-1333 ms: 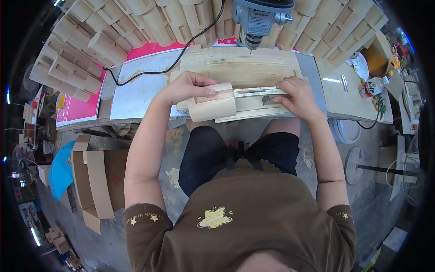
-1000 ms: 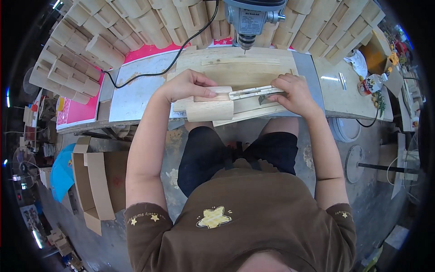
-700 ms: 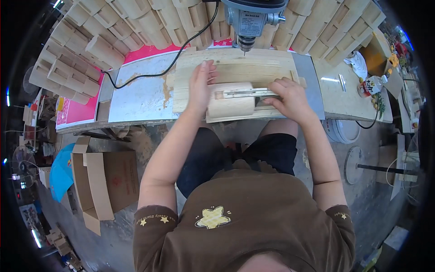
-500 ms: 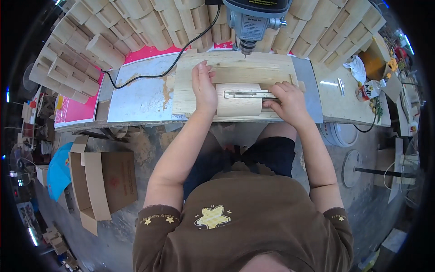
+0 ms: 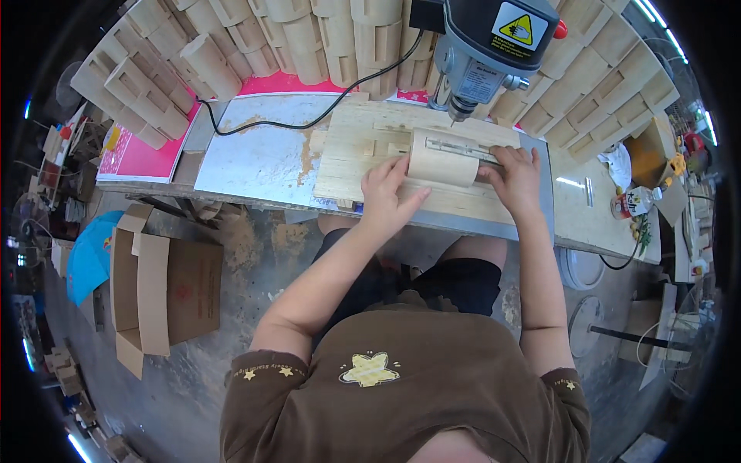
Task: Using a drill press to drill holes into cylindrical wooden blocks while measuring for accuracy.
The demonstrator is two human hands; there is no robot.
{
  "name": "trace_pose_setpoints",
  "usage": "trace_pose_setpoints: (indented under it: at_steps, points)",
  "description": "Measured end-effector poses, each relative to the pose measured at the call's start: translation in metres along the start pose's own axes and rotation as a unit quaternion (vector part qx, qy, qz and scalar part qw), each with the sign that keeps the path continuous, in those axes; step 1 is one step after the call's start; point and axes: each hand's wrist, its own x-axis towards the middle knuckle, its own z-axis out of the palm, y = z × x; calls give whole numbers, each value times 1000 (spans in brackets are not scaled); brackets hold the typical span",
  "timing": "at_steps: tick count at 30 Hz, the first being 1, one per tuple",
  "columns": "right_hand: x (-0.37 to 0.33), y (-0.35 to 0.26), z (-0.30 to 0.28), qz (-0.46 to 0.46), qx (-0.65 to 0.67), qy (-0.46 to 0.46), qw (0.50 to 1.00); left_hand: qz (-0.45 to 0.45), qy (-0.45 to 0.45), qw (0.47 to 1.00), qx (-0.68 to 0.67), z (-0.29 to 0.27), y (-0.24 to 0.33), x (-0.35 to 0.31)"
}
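The left hand, thumb spread from its fingers, touched the near-left end of the wood cylinder, which lay on the board by the drill; the right hand pinched the metal strip on it, its grip partly hidden. The drill, cut off above, bore a yellow warning label. A labelled bottle stood on the counter, and the open box below hid its contents.

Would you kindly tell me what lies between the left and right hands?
In the head view, a pale wooden cylinder lies between the left hand and the right hand, with a narrow strip along its top.
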Motion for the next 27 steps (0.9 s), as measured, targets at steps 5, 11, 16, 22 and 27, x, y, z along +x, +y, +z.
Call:
trace_pose_setpoints:
  at_steps: [5,11,16,22,27]
  points:
    - [23,1,19,20,-11,6,1000,-36,-35,995,82,-3,-10,29]
    - [30,-6,28,14,50,-7,999,-60,-69,986,137,-10,-36,42]
    - [32,9,18,25,356,84,930,-33,-90,990,105,-11,-45,45]
    - [95,30,-67,20,377,339,862,-1,-83,991,109,-14,-44,44]
    - [160,31,-103,59,334,203,919,21,-69,988,137,-10,-43,44]
